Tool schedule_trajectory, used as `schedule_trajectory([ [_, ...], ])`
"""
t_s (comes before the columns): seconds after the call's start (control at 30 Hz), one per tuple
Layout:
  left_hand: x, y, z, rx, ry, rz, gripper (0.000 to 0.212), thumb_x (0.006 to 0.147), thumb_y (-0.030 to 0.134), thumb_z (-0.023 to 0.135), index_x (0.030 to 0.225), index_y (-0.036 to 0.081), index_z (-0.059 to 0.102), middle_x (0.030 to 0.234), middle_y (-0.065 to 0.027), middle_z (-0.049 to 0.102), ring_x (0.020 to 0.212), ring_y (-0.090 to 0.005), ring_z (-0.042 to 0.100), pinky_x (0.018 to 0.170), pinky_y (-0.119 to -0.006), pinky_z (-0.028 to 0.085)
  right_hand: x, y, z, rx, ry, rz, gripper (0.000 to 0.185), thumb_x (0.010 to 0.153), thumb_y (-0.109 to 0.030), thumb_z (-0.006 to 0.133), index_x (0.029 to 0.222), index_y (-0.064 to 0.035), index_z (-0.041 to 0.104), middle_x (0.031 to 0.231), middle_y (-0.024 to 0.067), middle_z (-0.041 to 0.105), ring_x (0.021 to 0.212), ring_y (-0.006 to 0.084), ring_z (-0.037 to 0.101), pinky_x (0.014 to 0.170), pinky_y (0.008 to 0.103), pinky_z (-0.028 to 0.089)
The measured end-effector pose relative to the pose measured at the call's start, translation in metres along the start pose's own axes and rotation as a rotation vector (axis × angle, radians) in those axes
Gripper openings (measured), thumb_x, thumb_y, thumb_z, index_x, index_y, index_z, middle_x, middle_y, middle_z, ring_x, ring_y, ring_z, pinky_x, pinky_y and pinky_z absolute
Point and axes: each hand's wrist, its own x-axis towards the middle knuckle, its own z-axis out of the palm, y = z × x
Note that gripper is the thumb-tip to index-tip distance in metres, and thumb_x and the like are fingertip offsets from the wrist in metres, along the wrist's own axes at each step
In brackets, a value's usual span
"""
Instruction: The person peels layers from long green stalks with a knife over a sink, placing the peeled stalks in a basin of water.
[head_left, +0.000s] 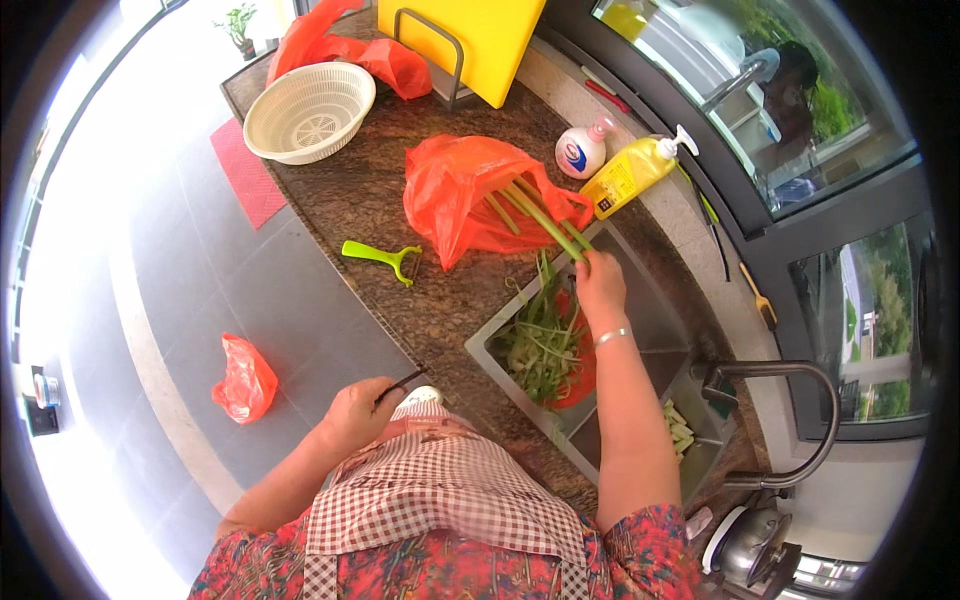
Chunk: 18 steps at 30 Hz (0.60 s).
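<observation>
My right hand (602, 283) grips the ends of long green stalks (536, 217) at the sink's far edge. Their other ends lie inside the mouth of a red plastic bag (465, 191) on the counter. A thin dark tool (400, 381), perhaps a knife seen edge-on, is in my left hand (356, 412) by the counter's front edge. Under my right forearm is a steel sink (510, 319). Green leaves and peelings (544, 345) fill part of it, beside red plastic (581, 375). Cut pale-green pieces (677, 429) lie in the sink's nearer part, partly hidden by my arm.
A green peeler (382, 257) lies on the granite counter (360, 199). Beyond are a cream plastic basket (309, 112) and a yellow cutting board (461, 41) in a rack. A pump bottle (626, 176), faucet (821, 397) and kettle (746, 544) stand right. Another red bag (246, 381) is left.
</observation>
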Motion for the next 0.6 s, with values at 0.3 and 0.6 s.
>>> schedule_trajectory([
  [0.3,0.074,0.032,0.000,-0.560,-0.160,-0.235,0.026,0.095,0.027,0.057,0.100,0.003,0.066,0.062,0.0023,0.049,0.055,-0.0066,0.047,0.050,-0.024,0.038,-0.167,0.049,-0.097,0.724,0.010,0.401,0.027,0.095,-0.017,0.053,0.108,0.0058,0.062,0.074,0.0059,0.060,0.069,0.0125,0.057,0.068,0.0283,0.048],
  [0.6,0.157,0.095,0.026,-1.591,-0.547,-0.165,0.030,0.093,0.033,0.063,0.112,0.011,0.057,0.058,0.0064,0.031,0.052,-0.0092,0.037,0.058,-0.033,0.040,-0.276,0.030,-0.153,0.987,0.010,0.590,0.030,0.096,-0.016,0.053,0.114,0.0077,0.059,0.082,0.0054,0.061,0.076,0.0129,0.059,0.072,0.0266,0.048],
])
